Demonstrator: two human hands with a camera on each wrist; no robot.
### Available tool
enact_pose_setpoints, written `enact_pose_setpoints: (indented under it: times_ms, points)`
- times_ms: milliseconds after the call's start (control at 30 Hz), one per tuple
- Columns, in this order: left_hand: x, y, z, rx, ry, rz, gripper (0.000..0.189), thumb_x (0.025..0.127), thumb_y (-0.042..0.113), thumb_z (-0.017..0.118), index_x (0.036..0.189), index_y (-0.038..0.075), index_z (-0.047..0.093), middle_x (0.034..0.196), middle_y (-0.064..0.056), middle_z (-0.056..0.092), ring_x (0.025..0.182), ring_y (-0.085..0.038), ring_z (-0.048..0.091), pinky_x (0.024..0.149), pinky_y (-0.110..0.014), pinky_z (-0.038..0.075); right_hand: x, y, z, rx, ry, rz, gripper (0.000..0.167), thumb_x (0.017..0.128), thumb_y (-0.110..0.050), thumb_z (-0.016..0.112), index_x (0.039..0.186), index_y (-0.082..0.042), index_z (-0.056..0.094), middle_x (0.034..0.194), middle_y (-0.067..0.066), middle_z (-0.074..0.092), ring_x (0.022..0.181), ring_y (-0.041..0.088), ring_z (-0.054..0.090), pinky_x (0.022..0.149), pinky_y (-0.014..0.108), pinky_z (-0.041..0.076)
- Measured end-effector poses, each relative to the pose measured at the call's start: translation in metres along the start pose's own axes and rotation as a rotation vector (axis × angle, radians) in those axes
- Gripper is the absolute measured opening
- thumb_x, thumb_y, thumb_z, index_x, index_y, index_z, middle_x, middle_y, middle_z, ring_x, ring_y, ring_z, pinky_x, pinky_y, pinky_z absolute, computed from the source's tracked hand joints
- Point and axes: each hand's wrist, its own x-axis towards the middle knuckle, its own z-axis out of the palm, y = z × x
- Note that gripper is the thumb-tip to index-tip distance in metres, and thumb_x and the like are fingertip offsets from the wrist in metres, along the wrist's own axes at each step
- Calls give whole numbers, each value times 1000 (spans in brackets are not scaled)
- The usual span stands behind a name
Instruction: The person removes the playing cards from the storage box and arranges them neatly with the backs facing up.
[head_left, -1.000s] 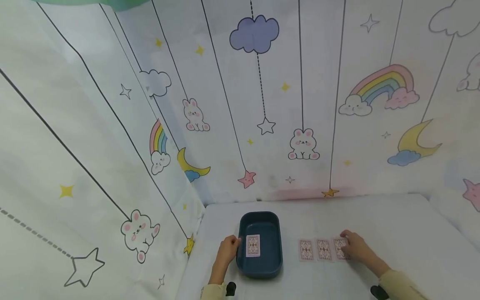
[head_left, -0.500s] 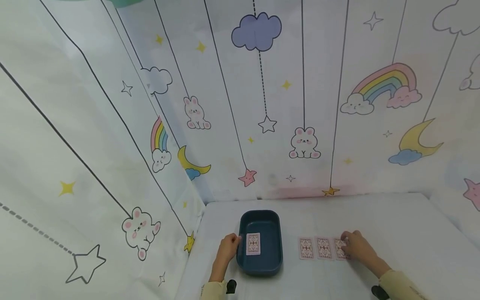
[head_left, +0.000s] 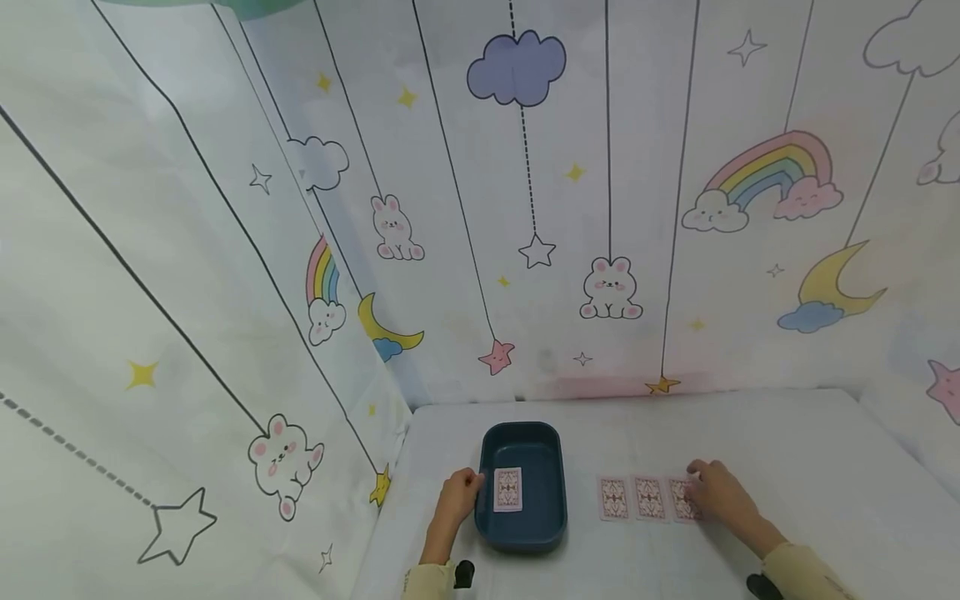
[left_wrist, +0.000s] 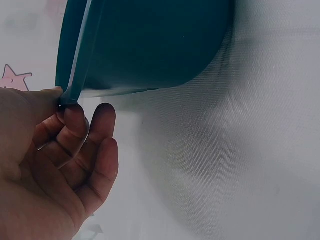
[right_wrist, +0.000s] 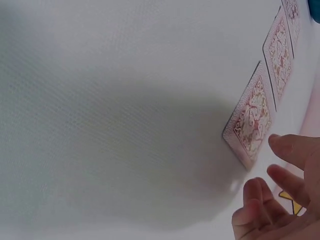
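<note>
My left hand (head_left: 457, 495) pinches the left rim of a dark teal tray (head_left: 542, 467); thumb and fingertip meet over the rim in the left wrist view. Face down in the tray lies one playing card (head_left: 507, 489) with a red-patterned back. To the tray's right, a left card (head_left: 613, 499), a middle card (head_left: 650, 498) and a right card (head_left: 681, 500) lie face down in a row. My right hand (head_left: 722, 496) hovers by the right card, its thumb and loosely bent fingers apart. That card (right_wrist: 252, 117) lies flat, with nothing between the fingers.
A white cloth covers the table (head_left: 810, 467). Behind it and to the left hang white sheets (head_left: 442, 300) printed with rabbits, stars, clouds and rainbows. A green edge (head_left: 255, 7) shows at the top left.
My right hand has shifted very slightly to the right beside the right card. The view has tilted a little. My left hand keeps its grip on the tray, and the cards stay put.
</note>
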Motion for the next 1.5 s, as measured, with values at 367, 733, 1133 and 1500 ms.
enact_pose_setpoints:
  times_ms: [367,733,1133,1500]
  points:
    - [-1,0,-2,9,6,-13,27,102,22,58,81,4,59,69,-1,49,62,-15,46,55,-28,36,9,-8,6,13,86,-101,40,89,-17,73,117,8,58,103,24,63,92,38,64,78,52,54]
    - [0,-2,-5,6,12,-21,26,102,21,57,82,5,59,69,-1,50,62,-15,46,56,-29,36,19,-54,8,68,68,-142,42,90,-17,73,120,8,59,106,24,62,95,38,64,82,52,53]
    - [-1,-2,-4,-20,19,-13,27,101,20,58,81,3,59,69,-2,49,63,-16,46,57,-31,36,37,-104,28,120,65,-200,43,89,-18,75,121,7,59,107,22,63,97,38,64,81,49,54]
    - [-3,-1,-1,-33,27,23,28,102,21,57,81,3,59,67,-1,49,61,-14,45,55,-28,35,47,-146,38,95,68,-204,38,87,-18,77,117,1,63,106,18,64,96,32,65,82,48,54]
